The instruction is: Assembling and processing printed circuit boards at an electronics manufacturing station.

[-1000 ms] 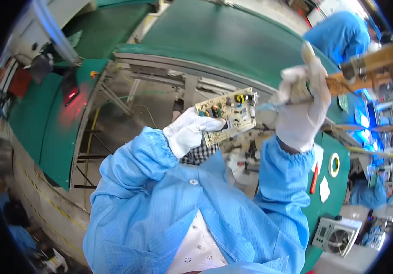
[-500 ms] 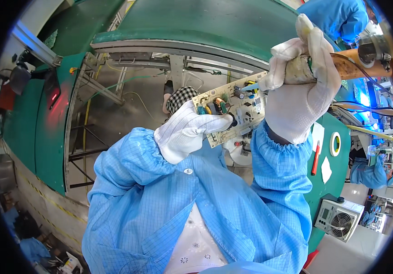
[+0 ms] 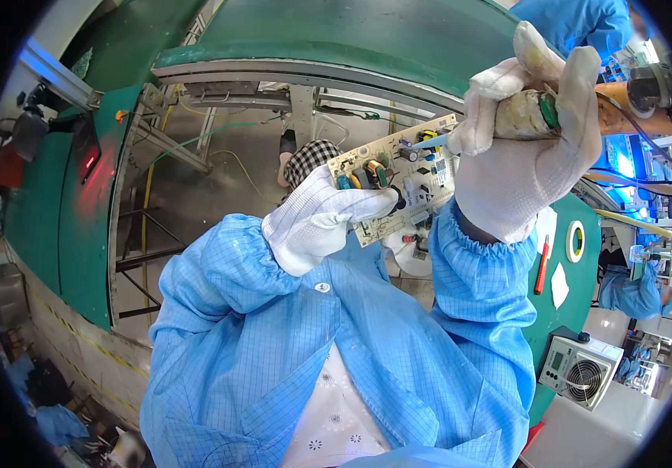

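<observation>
Circuit board [image 3: 411, 178] | left fingers [image 3: 368, 204] pinching its edge | right fingers [image 3: 472, 134] curled round blue-tipped tool [image 3: 517, 115] | board contact unclear

1. Rectangular cream circuit board [image 3: 415, 173] with black, green, blue and yellow components.
2. Left hand [image 3: 312, 218] and right hand [image 3: 507, 183], both in white fabric, the right finely dotted.
3. Pale-blue pointed tip [image 3: 429, 142]; chunky mottled-beige handle [image 3: 517, 117], green at one end.
4. Light-blue cloth smock [image 3: 273, 335], dark grid lines; white shirt [image 3: 332, 441], dark flowers.
5. Flat green counter [image 3: 566, 331]; slim red stick [image 3: 542, 269].
</observation>
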Action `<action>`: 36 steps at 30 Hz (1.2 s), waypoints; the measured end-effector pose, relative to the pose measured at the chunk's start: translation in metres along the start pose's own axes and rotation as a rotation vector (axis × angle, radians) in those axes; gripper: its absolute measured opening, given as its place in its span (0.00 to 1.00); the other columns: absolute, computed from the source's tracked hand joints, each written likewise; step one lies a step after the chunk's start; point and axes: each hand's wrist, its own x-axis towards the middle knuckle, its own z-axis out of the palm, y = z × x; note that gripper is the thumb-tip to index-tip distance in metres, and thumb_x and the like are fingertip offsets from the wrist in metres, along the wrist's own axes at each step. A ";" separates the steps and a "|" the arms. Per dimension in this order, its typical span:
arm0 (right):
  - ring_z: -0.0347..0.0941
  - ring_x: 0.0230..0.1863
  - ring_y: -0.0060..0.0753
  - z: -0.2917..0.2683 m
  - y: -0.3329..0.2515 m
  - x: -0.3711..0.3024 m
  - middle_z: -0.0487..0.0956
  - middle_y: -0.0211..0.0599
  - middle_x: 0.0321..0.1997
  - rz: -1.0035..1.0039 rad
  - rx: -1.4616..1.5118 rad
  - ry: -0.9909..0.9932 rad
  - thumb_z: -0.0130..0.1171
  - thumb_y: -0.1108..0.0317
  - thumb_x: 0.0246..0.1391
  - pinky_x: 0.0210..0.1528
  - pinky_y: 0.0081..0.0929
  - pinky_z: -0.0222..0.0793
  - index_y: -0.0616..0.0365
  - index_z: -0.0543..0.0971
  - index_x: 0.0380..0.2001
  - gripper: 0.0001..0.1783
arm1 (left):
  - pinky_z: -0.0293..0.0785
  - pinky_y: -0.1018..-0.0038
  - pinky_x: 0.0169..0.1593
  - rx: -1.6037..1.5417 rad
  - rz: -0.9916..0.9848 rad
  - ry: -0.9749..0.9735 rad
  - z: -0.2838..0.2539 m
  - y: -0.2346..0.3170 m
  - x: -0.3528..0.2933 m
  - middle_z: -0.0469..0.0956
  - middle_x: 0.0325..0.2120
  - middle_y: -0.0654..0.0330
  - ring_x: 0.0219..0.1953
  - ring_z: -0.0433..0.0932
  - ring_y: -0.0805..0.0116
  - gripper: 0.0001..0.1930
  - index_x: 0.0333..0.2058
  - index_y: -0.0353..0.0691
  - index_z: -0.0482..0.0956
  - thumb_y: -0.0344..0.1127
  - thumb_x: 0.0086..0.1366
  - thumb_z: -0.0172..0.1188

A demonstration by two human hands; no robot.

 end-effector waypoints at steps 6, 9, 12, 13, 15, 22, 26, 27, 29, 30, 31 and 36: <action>0.73 0.24 0.25 0.003 -0.006 -0.001 0.78 0.46 0.38 0.120 0.103 0.110 0.53 0.74 0.58 0.19 0.16 0.73 0.59 0.72 0.55 0.20 | 0.75 0.69 0.45 -0.613 -0.450 0.103 0.001 0.007 0.002 0.78 0.41 0.51 0.42 0.78 0.54 0.16 0.44 0.38 0.79 0.19 0.57 0.56; 0.72 0.22 0.25 0.005 -0.011 -0.002 0.78 0.47 0.40 0.290 0.127 0.244 0.50 0.73 0.60 0.17 0.16 0.68 0.62 0.72 0.54 0.18 | 0.74 0.73 0.48 -1.151 -0.643 0.165 -0.010 0.032 0.014 0.78 0.43 0.56 0.45 0.78 0.68 0.18 0.51 0.31 0.72 0.30 0.64 0.58; 0.70 0.21 0.26 0.007 -0.017 -0.001 0.78 0.48 0.41 0.456 0.152 0.384 0.47 0.71 0.62 0.14 0.15 0.64 0.64 0.72 0.53 0.18 | 0.74 0.74 0.50 -1.232 -0.670 0.214 -0.011 0.038 0.011 0.77 0.45 0.56 0.46 0.77 0.70 0.22 0.54 0.30 0.68 0.34 0.63 0.59; 0.70 0.20 0.26 0.008 -0.019 0.000 0.78 0.49 0.41 0.511 0.161 0.431 0.46 0.70 0.63 0.13 0.15 0.62 0.65 0.72 0.53 0.18 | 0.75 0.73 0.50 -1.253 -0.672 0.195 -0.013 0.040 0.012 0.77 0.45 0.56 0.46 0.77 0.70 0.24 0.54 0.31 0.68 0.34 0.62 0.61; 0.69 0.19 0.26 0.011 -0.023 0.000 0.78 0.49 0.42 0.620 0.176 0.527 0.44 0.69 0.64 0.12 0.15 0.59 0.67 0.72 0.52 0.18 | 0.75 0.73 0.50 -1.292 -0.697 0.208 -0.011 0.045 0.014 0.77 0.45 0.56 0.46 0.77 0.69 0.23 0.53 0.32 0.69 0.34 0.61 0.62; 0.68 0.18 0.26 0.009 -0.023 0.002 0.77 0.48 0.39 0.628 0.116 0.520 0.44 0.67 0.64 0.11 0.15 0.59 0.67 0.73 0.51 0.18 | 0.74 0.71 0.51 -1.242 -0.714 0.247 -0.009 0.039 0.005 0.78 0.43 0.57 0.45 0.78 0.68 0.18 0.48 0.34 0.73 0.32 0.60 0.63; 0.68 0.18 0.25 0.009 -0.025 0.001 0.77 0.47 0.38 0.635 0.084 0.509 0.44 0.65 0.64 0.11 0.16 0.59 0.66 0.74 0.50 0.19 | 0.74 0.70 0.52 -1.308 -0.728 0.263 -0.009 0.043 0.006 0.78 0.42 0.58 0.45 0.78 0.68 0.17 0.47 0.34 0.74 0.32 0.60 0.62; 0.68 0.17 0.25 0.010 -0.025 0.001 0.77 0.47 0.37 0.637 0.076 0.507 0.44 0.64 0.64 0.11 0.16 0.59 0.66 0.74 0.50 0.19 | 0.74 0.70 0.52 -1.310 -0.722 0.260 -0.008 0.041 0.004 0.78 0.42 0.58 0.45 0.78 0.67 0.16 0.47 0.34 0.74 0.32 0.60 0.62; 0.68 0.17 0.25 0.018 -0.026 0.001 0.77 0.47 0.36 0.640 0.060 0.501 0.43 0.64 0.64 0.11 0.16 0.59 0.66 0.74 0.49 0.19 | 0.74 0.70 0.52 -1.312 -0.717 0.256 -0.008 0.040 0.004 0.78 0.41 0.58 0.45 0.78 0.67 0.16 0.47 0.34 0.74 0.32 0.61 0.61; 0.68 0.17 0.25 0.015 -0.027 0.002 0.77 0.47 0.36 0.641 0.052 0.498 0.43 0.63 0.64 0.11 0.16 0.59 0.66 0.74 0.49 0.19 | 0.74 0.70 0.52 -1.323 -0.720 0.268 -0.009 0.041 0.004 0.78 0.41 0.58 0.45 0.78 0.67 0.15 0.46 0.34 0.74 0.31 0.61 0.61; 0.68 0.17 0.25 0.014 -0.027 0.002 0.77 0.46 0.35 0.642 0.043 0.494 0.43 0.63 0.64 0.11 0.16 0.59 0.66 0.75 0.48 0.19 | 0.74 0.71 0.52 -1.333 -0.723 0.279 -0.009 0.042 0.005 0.78 0.41 0.58 0.45 0.78 0.66 0.15 0.46 0.35 0.74 0.31 0.61 0.61; 0.68 0.16 0.25 0.010 -0.028 0.004 0.77 0.45 0.33 0.650 0.012 0.477 0.43 0.61 0.64 0.11 0.17 0.60 0.66 0.75 0.47 0.20 | 0.74 0.72 0.53 -1.306 -0.688 0.312 -0.013 0.027 -0.009 0.76 0.46 0.58 0.49 0.76 0.66 0.14 0.48 0.34 0.74 0.28 0.63 0.59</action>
